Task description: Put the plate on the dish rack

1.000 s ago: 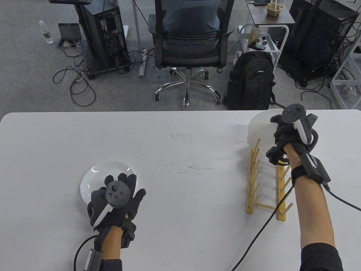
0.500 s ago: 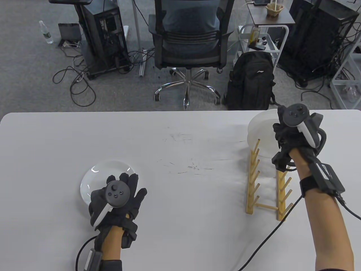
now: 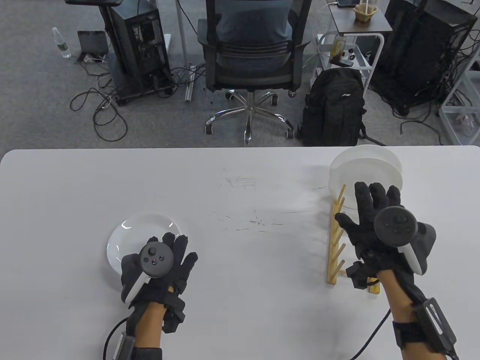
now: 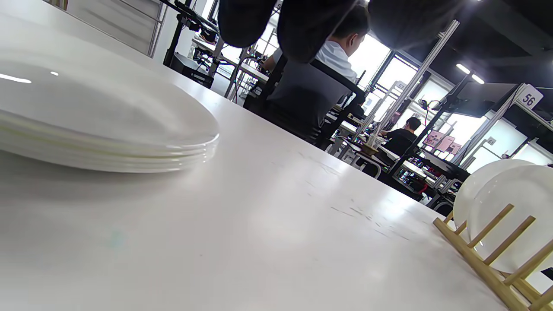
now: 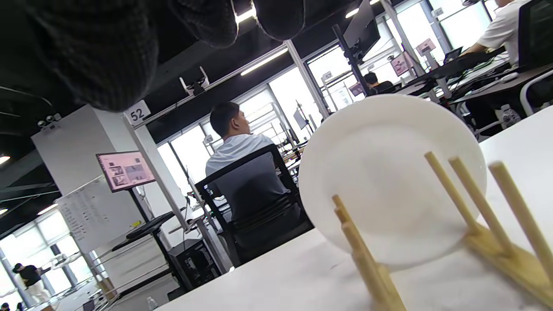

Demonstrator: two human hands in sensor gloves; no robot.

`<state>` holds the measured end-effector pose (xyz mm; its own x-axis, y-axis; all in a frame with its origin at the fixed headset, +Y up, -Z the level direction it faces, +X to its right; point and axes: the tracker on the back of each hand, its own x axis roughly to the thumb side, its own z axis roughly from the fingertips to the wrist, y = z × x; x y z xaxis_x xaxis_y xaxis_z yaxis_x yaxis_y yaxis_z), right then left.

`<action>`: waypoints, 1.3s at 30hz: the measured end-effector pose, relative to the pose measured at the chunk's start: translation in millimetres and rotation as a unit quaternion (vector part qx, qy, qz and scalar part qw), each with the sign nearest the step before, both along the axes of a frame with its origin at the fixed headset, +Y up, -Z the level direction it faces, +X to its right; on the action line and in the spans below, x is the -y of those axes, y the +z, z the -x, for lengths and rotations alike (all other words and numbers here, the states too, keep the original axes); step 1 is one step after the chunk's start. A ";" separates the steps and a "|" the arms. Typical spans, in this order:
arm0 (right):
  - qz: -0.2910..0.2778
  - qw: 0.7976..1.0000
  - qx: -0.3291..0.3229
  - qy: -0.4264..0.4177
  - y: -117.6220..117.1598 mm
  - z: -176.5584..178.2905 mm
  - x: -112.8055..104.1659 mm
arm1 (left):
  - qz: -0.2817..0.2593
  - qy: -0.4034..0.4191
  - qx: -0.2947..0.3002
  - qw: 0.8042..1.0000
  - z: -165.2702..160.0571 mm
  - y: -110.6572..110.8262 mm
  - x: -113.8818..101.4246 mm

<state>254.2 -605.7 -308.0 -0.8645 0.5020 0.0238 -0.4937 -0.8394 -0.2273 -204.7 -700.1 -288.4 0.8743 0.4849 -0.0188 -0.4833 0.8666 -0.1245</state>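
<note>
R grip [image 3: 375, 228] empty, over rack [image 3: 335, 243]; racked plates [image 3: 365, 168] just beyond.

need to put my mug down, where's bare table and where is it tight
Bare: the middle of the table, between the stack of plates and the dish rack. Tight: the rack's far end with plates, under the right hand, and by the left hand.

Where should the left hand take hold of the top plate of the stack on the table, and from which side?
Best at the near right rim of the top plate, where the left hand already hovers. The stack of plates lies flat, so only the thin edge sticking out lets fingers get under; slide them in from the side, thumb above.
</note>
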 end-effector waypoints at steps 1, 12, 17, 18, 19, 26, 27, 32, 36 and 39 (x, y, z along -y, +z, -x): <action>-0.004 1.000 -0.007 0.002 4.9 2.3 6.5 | 0.001 -0.003 -0.001 1.000 -0.8 0.4 -0.3; 0.010 0.999 -0.029 0.040 8.5 7.0 55.8 | 0.075 0.056 -0.200 0.975 88.1 -47.4 -20.7; 0.033 0.997 -0.048 0.044 7.5 14.1 65.4 | 0.123 -0.022 -0.287 0.950 131.2 -49.5 -6.4; 0.041 0.997 -0.051 0.048 7.4 15.7 67.3 | 0.130 -0.056 -0.299 0.944 138.1 -46.9 -0.1; 0.049 0.996 -0.052 0.053 7.2 16.7 68.9 | 0.142 -0.089 -0.314 0.934 143.9 -43.9 7.4; 0.078 0.995 -0.049 0.049 4.3 13.8 75.0 | 0.238 -0.071 -0.355 0.901 159.2 -23.9 59.2; 0.081 0.994 -0.047 0.047 4.0 12.9 75.5 | 0.246 -0.060 -0.363 0.897 159.4 -22.0 64.5; 0.091 0.994 -0.046 0.037 3.1 9.8 77.8 | 0.203 0.048 -0.415 0.886 158.8 -20.5 66.3; 0.090 0.994 -0.048 0.033 3.9 9.1 77.3 | 0.213 -0.018 -0.412 0.886 157.0 -27.8 43.5; 0.088 0.995 -0.049 0.028 3.9 8.5 77.7 | 0.156 -0.050 -0.408 0.898 153.5 -31.9 12.2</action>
